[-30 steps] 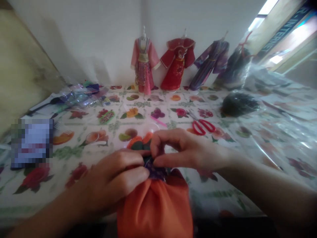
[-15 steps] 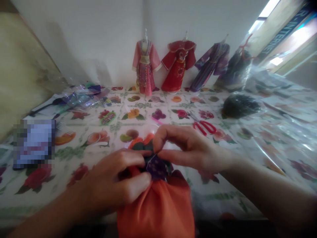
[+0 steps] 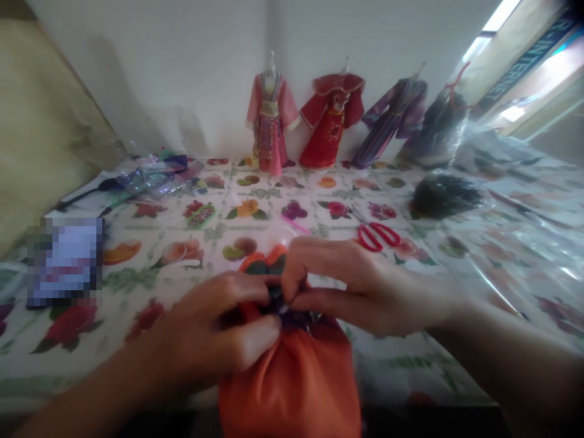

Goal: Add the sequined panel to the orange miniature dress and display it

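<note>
A small orange doll dress (image 3: 292, 383) hangs at the table's near edge, its skirt gathered below a dark purple patterned waist. My left hand (image 3: 223, 322) grips it from the left, thumb below and fingers above the purple part. From the right, my right hand (image 3: 351, 286) bends over the same spot with thumb and forefinger pinched together. Whatever lies between those fingertips is too small or hidden to name. Orange and dark green cloth (image 3: 264, 261) shows above the fingers. Much of the purple waist is covered by my hands.
Red-handled scissors (image 3: 378, 234) lie beyond my right hand. Along the wall stand a pink doll dress (image 3: 271, 121), a red one (image 3: 333, 121) and a purple one (image 3: 395, 121). A plastic-wrapped dark bundle (image 3: 444, 194), a small green-edged bead tray (image 3: 201, 215) and a blurred-out phone-like object (image 3: 66, 261) lie around.
My right hand has dipped slightly, its fingertips now lower on the purple waist and covering more of it. My left hand keeps its grip. The view has shifted a little.
</note>
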Demonstrator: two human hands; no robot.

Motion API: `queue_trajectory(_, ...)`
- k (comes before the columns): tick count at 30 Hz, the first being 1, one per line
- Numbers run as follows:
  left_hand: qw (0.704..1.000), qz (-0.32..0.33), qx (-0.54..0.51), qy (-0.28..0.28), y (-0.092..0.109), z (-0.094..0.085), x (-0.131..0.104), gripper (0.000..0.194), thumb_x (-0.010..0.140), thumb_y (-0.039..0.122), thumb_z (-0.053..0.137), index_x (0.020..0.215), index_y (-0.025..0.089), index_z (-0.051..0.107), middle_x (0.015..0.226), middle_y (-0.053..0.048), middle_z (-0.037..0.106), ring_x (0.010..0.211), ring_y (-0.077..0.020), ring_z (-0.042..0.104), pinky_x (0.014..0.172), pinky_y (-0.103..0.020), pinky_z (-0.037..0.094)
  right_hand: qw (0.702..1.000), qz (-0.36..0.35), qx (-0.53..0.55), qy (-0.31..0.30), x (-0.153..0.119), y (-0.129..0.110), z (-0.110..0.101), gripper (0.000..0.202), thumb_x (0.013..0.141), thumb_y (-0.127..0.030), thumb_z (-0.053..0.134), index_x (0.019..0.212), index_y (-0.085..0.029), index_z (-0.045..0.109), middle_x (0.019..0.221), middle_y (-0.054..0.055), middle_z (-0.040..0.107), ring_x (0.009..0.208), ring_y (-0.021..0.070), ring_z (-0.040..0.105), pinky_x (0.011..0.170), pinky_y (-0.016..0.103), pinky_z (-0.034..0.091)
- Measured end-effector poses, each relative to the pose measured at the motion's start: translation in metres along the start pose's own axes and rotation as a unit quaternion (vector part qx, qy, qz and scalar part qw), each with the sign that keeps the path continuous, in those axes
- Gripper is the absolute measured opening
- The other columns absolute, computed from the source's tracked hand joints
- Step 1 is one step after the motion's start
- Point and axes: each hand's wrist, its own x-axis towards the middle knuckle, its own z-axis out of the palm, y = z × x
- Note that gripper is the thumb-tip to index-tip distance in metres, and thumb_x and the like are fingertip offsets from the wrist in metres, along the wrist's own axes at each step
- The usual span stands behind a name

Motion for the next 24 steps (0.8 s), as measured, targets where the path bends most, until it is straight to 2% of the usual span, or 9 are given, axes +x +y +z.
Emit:
queue_trajectory(4, 0.999, 0.031, -0.021, 0.013, 0.001, -0.001, 0.003, 0.024, 0.087, 0.024, 0.055, 0.107, 0.033, 0.062, 0.103, 0.004, 0.074, 0.084, -0.0159, 0.073, 0.071, -0.023, 0.061, 1.0, 0.005, -0.001, 0.008, -0.008, 0.002, 0.003, 0.007, 0.1, -0.019, 0.052, 0.095, -0.017, 0.058, 0.093, 0.003, 0.06, 0.086, 0.0126, 0.055, 0.077, 0.026, 0.049)
queue_trajectory(8, 0.997, 0.072, -0.011, -0.005, -0.003, -0.005, 0.004, 0.025, 0.088, 0.022, 0.057, 0.111, 0.033, 0.062, 0.105, 0.002, 0.073, 0.092, -0.0171, 0.073, 0.082, -0.025, 0.061, 1.0, 0.007, 0.01, 0.007, -0.013, 0.005, 0.004, 0.008, 0.1, -0.021, 0.051, 0.095, -0.018, 0.056, 0.092, 0.004, 0.058, 0.09, 0.0146, 0.054, 0.081, 0.029, 0.049)
queue_trajectory(10, 0.995, 0.096, 0.003, 0.004, -0.004, -0.005, 0.004, 0.024, 0.089, 0.022, 0.058, 0.109, 0.032, 0.063, 0.106, 0.002, 0.073, 0.096, -0.0184, 0.073, 0.086, -0.026, 0.061, 1.0, 0.02, 0.013, 0.006, -0.016, 0.005, 0.002, 0.007, 0.1, -0.02, 0.051, 0.096, -0.019, 0.056, 0.093, 0.004, 0.058, 0.088, 0.0148, 0.054, 0.079, 0.029, 0.049)
queue_trajectory(15, 0.995, 0.102, 0.016, 0.011, -0.003, -0.003, 0.004, 0.027, 0.09, 0.019, 0.054, 0.115, 0.026, 0.063, 0.112, -0.001, 0.073, 0.101, -0.0209, 0.072, 0.087, -0.028, 0.06, 0.998, 0.043, 0.024, 0.035, -0.024, 0.01, -0.001, 0.004, 0.099, -0.018, 0.052, 0.097, -0.019, 0.056, 0.093, 0.004, 0.058, 0.085, 0.0146, 0.056, 0.076, 0.028, 0.049)
queue_trajectory(16, 0.994, 0.111, 0.014, 0.013, -0.003, -0.002, 0.005, 0.026, 0.09, 0.018, 0.054, 0.113, 0.027, 0.063, 0.113, -0.001, 0.072, 0.101, -0.0207, 0.072, 0.088, -0.029, 0.059, 0.998, 0.038, 0.028, 0.044, -0.025, 0.011, -0.001, 0.003, 0.098, -0.018, 0.053, 0.096, -0.019, 0.055, 0.093, 0.004, 0.058, 0.086, 0.0146, 0.056, 0.077, 0.028, 0.049)
queue_trajectory(20, 0.977, 0.211, 0.025, 0.027, -0.004, -0.002, 0.005, 0.02, 0.095, 0.015, 0.051, 0.105, 0.029, 0.062, 0.12, -0.001, 0.069, 0.11, -0.0183, 0.068, 0.102, -0.035, 0.053, 0.998, 0.011, 0.034, 0.049, -0.026, 0.011, 0.0, 0.004, 0.097, -0.016, 0.056, 0.096, -0.02, 0.056, 0.104, 0.005, 0.061, 0.098, 0.0159, 0.059, 0.086, 0.03, 0.049)
queue_trajectory(24, 0.972, 0.228, 0.039, 0.036, -0.003, -0.003, 0.006, 0.019, 0.1, 0.017, 0.045, 0.102, 0.028, 0.061, 0.124, 0.0, 0.067, 0.111, -0.0156, 0.067, 0.105, -0.032, 0.05, 0.998, -0.007, 0.045, 0.039, -0.021, 0.009, 0.0, 0.005, 0.096, -0.016, 0.056, 0.095, -0.02, 0.057, 0.111, 0.006, 0.062, 0.108, 0.0176, 0.059, 0.092, 0.032, 0.049)
